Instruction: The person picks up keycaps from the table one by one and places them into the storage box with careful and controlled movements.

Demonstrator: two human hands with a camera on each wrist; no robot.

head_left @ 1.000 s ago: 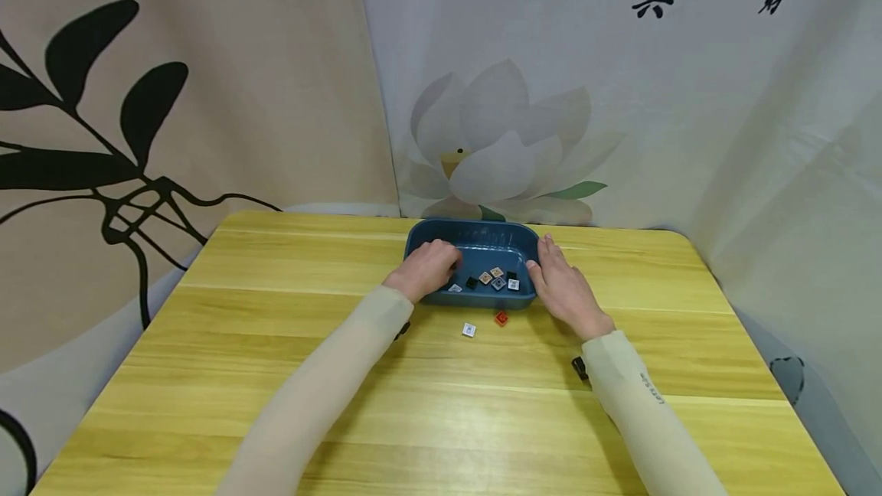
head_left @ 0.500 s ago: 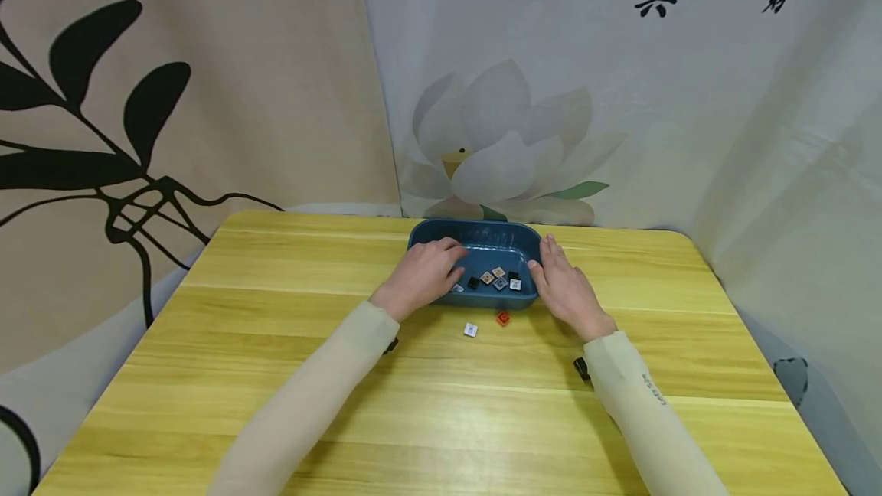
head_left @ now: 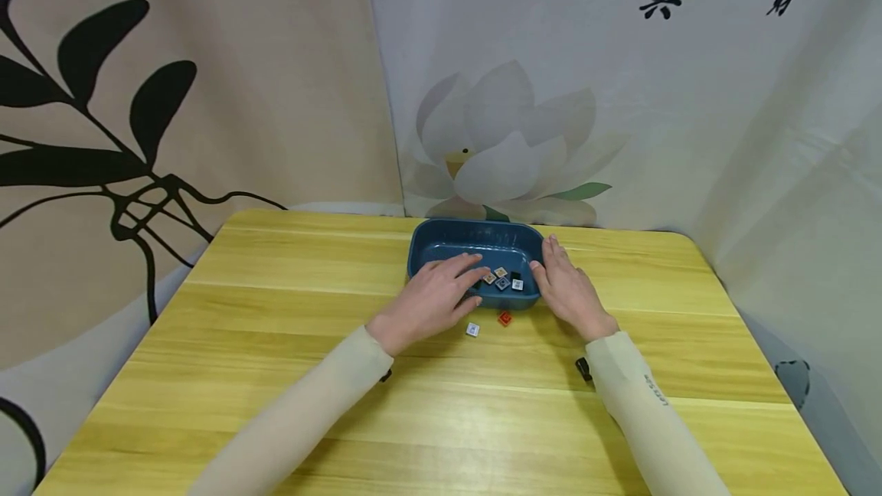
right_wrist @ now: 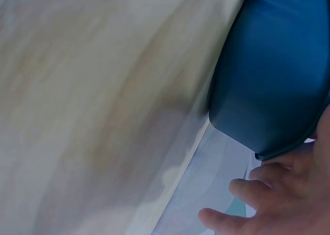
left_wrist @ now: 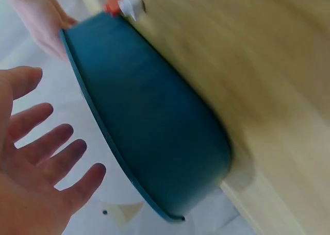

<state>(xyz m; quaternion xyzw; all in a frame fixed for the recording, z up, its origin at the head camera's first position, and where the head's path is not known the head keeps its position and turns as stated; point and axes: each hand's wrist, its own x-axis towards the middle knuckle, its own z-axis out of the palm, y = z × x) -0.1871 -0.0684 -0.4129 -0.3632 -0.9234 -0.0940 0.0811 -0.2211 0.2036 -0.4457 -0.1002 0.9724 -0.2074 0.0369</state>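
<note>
A dark blue rectangular dish [head_left: 506,301] stands near the table's back edge. Inside it lie several small square pieces, among them a white one [head_left: 517,285], a grey-blue one [head_left: 502,282] and a tan one [head_left: 501,272]. My left hand [head_left: 434,297] hovers palm down over the dish's near left side, fingers spread and holding nothing; it hides part of the inside. At the right end my right hand [head_left: 570,289] rests against the dish, straight fingers outside and thumb at the rim. The right wrist view has those fingers [right_wrist: 252,194] spread beside the rim corner.
On the wooden table [head_left: 441,412], just in front of the dish, lie a white square piece [head_left: 472,330] and a red one [head_left: 505,318]. A printed cloth [head_left: 517,151] hangs right behind the table's back edge.
My left hand has risen from inside the dish at the left, its curled fingers have straightened, and it has shifted right and nearer. The right hand stays at the dish's right end.
</note>
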